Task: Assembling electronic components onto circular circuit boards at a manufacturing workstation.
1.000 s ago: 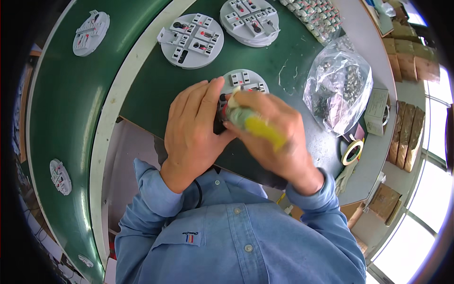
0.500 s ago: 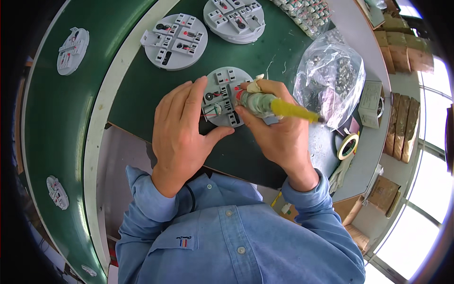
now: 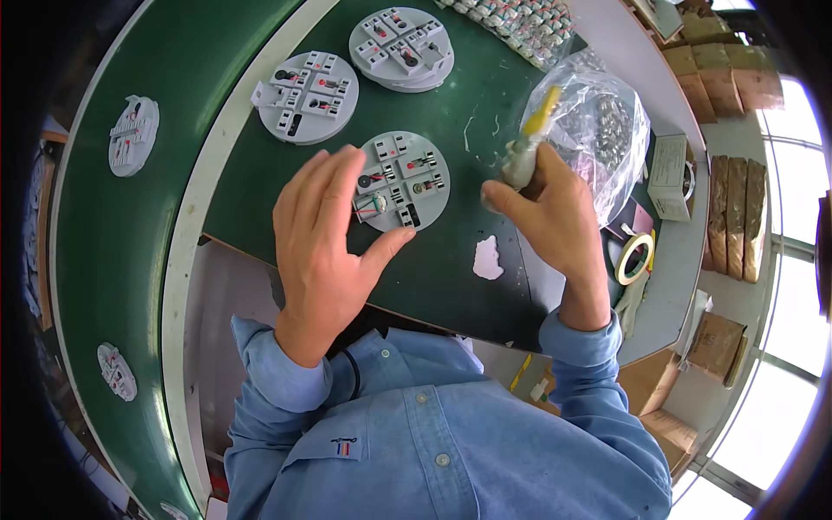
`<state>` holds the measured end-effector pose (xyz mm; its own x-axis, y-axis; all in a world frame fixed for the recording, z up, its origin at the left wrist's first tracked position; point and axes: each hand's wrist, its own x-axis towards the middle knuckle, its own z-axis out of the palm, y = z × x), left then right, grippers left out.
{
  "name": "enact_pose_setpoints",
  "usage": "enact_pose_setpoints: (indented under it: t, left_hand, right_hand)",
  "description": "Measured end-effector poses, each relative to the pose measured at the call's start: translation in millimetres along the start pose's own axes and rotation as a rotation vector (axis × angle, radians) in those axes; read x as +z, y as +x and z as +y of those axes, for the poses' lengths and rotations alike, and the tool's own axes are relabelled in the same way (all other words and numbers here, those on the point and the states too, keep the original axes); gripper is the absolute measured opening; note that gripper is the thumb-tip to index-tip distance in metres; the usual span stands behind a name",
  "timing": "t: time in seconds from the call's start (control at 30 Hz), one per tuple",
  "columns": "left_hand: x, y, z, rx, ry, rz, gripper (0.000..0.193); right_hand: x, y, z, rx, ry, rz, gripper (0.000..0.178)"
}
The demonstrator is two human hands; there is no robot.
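A round grey plastic base [image 3: 425, 204] with slots, red and black wires and small metal parts lies flat on the green table. My left hand [image 3: 319, 234] is at its left edge, fingers and thumb spread, holding nothing; whether the fingertips touch it I cannot tell. To the right of the base, above the table, my right hand [image 3: 555, 204] is closed round a pale translucent bottle-like tool [image 3: 523, 156] with a yellow end pointing up and away. Its lower end is partly hidden by my fingers. A torn white scrap [image 3: 488, 258] lies below it.
More grey bases lie farther off: one [image 3: 308, 108] alone and a stack [image 3: 403, 52]. A clear bag of metal parts [image 3: 607, 121], wrapped parts [image 3: 520, 26] and a tape roll [image 3: 635, 258] are to the right. A green conveyor belt [image 3: 121, 251] carrying bases runs along the left.
My right hand has lifted the tool off the base and moved right, its yellow end swinging upward. My left hand stays beside the base. Bases on the belt have shifted nearer.
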<state>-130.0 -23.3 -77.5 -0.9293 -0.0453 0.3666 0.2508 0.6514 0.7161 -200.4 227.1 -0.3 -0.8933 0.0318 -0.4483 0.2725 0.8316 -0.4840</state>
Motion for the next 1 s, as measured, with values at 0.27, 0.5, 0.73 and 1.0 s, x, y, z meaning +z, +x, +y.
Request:
enact_pose_setpoints:
  t: [0.27, 0.5, 0.73, 1.0]
  left_hand:
    - [37.2, 43.4, 10.7, 0.176, 0.04, -0.05, 0.041]
    - [78.8, 41.1, 11.1, 0.243, -0.144, 0.026, 0.008]
    - [77.1, 51.4, -10.1, 0.398, -0.07, -0.062, 0.008]
    - [67.3, 59.6, -17.4, 0.473, -0.172, -0.047, 0.009]
  right_hand:
    - [32.4, 4.9, 5.0, -0.741, -0.253, 0.305, 0.098]
    - [60.8, 33.0, 17.6, -0.882, -0.309, 0.272, 0.1]
    - [68.1, 44.4, 24.6, -0.893, -0.27, 0.279, 0.106]
    - [72.1, 50.9, 27.7, -0.973, -0.246, 0.326, 0.11]
